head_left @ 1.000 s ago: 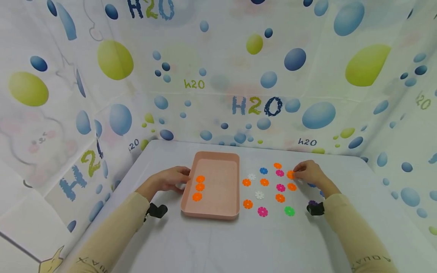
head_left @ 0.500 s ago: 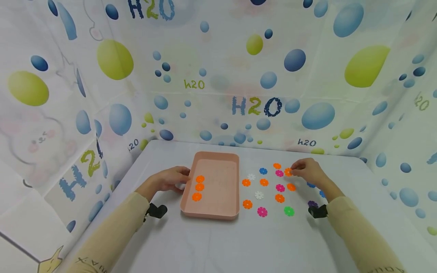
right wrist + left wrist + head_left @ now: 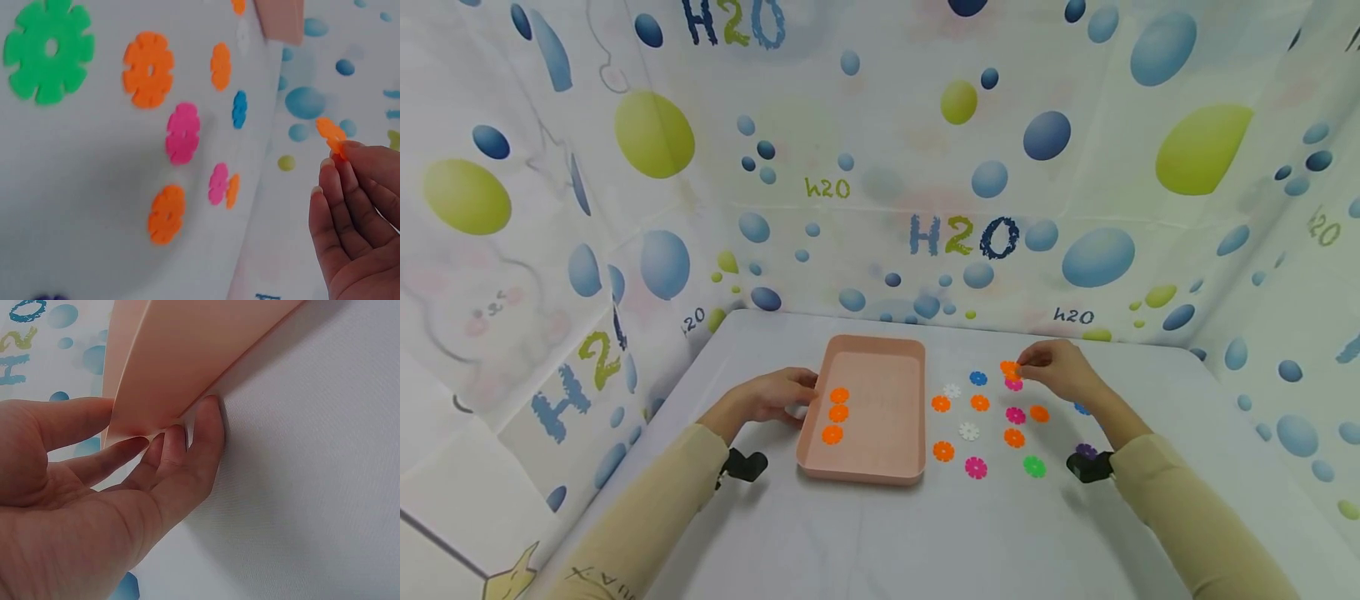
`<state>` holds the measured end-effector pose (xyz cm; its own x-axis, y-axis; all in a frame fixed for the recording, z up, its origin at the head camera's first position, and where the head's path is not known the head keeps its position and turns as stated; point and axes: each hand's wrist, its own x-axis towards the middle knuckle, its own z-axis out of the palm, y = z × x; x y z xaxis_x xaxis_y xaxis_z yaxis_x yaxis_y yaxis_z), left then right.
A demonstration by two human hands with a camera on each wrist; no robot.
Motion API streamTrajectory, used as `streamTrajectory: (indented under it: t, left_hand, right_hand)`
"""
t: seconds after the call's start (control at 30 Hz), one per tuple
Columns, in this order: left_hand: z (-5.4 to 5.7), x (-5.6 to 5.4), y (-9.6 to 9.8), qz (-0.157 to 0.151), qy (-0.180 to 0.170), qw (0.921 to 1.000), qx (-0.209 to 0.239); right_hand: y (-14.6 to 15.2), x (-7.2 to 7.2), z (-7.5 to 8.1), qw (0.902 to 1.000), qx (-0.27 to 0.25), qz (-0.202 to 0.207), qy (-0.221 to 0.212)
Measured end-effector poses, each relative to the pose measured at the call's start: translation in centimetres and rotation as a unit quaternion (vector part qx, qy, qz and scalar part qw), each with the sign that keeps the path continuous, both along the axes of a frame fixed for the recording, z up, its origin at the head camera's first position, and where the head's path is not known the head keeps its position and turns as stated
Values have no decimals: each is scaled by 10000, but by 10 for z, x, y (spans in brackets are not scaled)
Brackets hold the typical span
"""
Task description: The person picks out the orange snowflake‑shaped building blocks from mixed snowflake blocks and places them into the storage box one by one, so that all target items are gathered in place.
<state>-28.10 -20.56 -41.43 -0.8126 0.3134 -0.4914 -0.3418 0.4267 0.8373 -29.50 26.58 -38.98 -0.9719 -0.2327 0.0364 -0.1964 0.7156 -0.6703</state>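
Observation:
My right hand (image 3: 1062,368) pinches an orange snowflake disc (image 3: 331,134) between thumb and fingertips, raised above the table. In the head view this disc overlaps an orange and a pink disc (image 3: 1014,385) at the back. With my left hand (image 3: 777,393) I hold the left edge of a shallow pink tray (image 3: 887,375); in the left wrist view the thumb lies against its wall and the fingers curl at its underside. Inside the tray, three orange discs (image 3: 838,413) form a column along the left side.
Loose discs lie right of the tray: orange ones (image 3: 980,403), white (image 3: 969,432), blue (image 3: 977,378), pink (image 3: 976,467) and green (image 3: 1034,467). A purple disc (image 3: 1086,451) lies near the right wrist camera. A patterned cloth wall (image 3: 880,250) stands behind the white table.
My right hand has lifted the orange disc off the table and moved it left and slightly up in the head view. The left hand has stayed at the tray.

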Motion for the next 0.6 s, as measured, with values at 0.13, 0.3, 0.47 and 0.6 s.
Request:
streamTrajectory:
  t: [0.13,0.3,0.47,0.6]
  left_hand:
    - [-1,1,0,2,-23,10000,30]
    - [-3,-1,-1,21,-2,10000,-3]
    - [-5,-2,-2,-7,45,10000,-7]
    - [-5,-3,-1,-20,79,10000,-38]
  right_hand:
    - [-11,1,3,9998,-39,122,120]
    - [-25,0,5,9994,-135,288,149]
    - [-39,0,8,9986,-261,457,102]
    - [-54,1,9,9974,-380,614,90]
